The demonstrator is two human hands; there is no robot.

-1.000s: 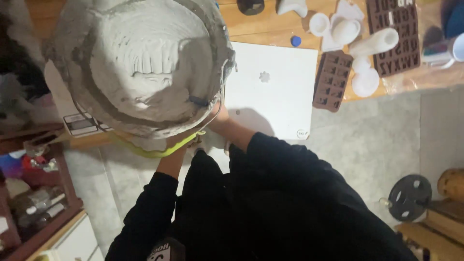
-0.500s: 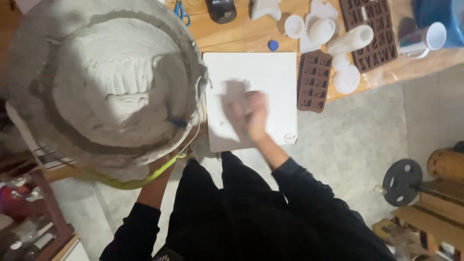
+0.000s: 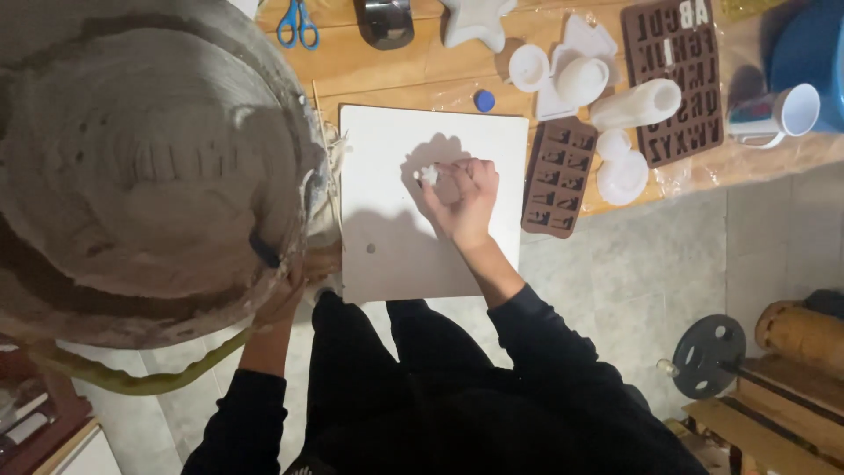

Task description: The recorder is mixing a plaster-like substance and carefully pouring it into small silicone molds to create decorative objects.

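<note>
Two brown moulds [image 3: 552, 179] flank the white board [image 3: 387, 255] beside scissors [image 3: 299, 22].

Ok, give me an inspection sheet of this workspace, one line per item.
Surface: wooden table, partly under clear plastic film.
Job's things: large bowl of grey paste, tilted; white board; small white lump.
Clutter: blue scissors, brown letter moulds, brown mould, white moulds, blue cap, mug.
Hands: left hand grips the bowl's rim; right hand over the board, fingers pinching the lump.
Cables: nothing seen.
Surroundings: tiled floor, weight plate, blue bucket.
</note>
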